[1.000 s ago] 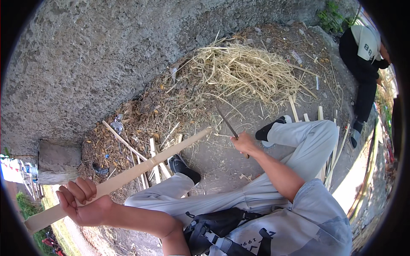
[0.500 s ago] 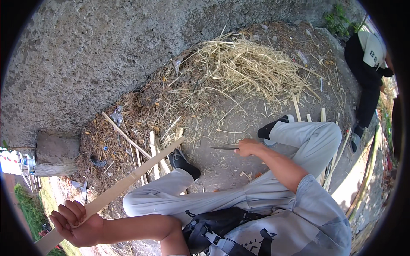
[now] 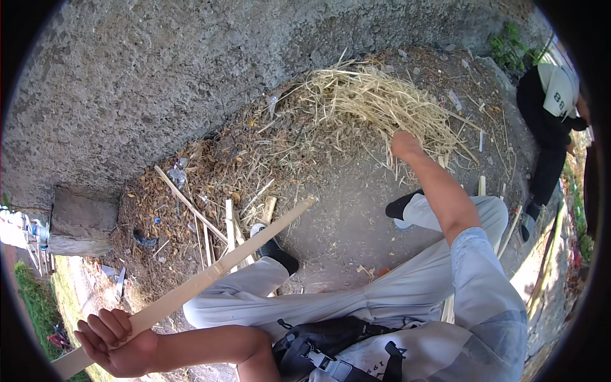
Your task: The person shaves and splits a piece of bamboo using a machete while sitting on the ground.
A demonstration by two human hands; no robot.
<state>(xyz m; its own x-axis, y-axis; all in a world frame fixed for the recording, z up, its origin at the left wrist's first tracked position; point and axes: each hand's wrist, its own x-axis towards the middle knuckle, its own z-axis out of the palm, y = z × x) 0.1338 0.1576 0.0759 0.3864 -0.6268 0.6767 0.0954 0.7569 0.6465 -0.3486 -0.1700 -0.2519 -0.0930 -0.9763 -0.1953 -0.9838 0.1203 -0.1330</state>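
Note:
My left hand (image 3: pixel 114 340) is wrapped round a long, pale bamboo strip (image 3: pixel 235 254), which slants up and to the right over my left leg. Its far end hangs above the ground between my feet. My right arm reaches forward, and my right hand (image 3: pixel 406 146) is closed at the near edge of a heap of thin bamboo shavings (image 3: pixel 382 102). What its fingers hold cannot be made out against the shavings. No knife shows in this view now.
Several cut slats (image 3: pixel 230 223) lie beside my left foot. A rough concrete wall (image 3: pixel 159 76) runs along the far side, with a block (image 3: pixel 86 219) at the left. Another person (image 3: pixel 541 102) is at the far right. Poles (image 3: pixel 548 254) lie at the right.
My right hand, earlier low between my feet with a knife, has moved forward to the heap. Loose curled shavings have gone from the ground there. The strip's far end has swung right.

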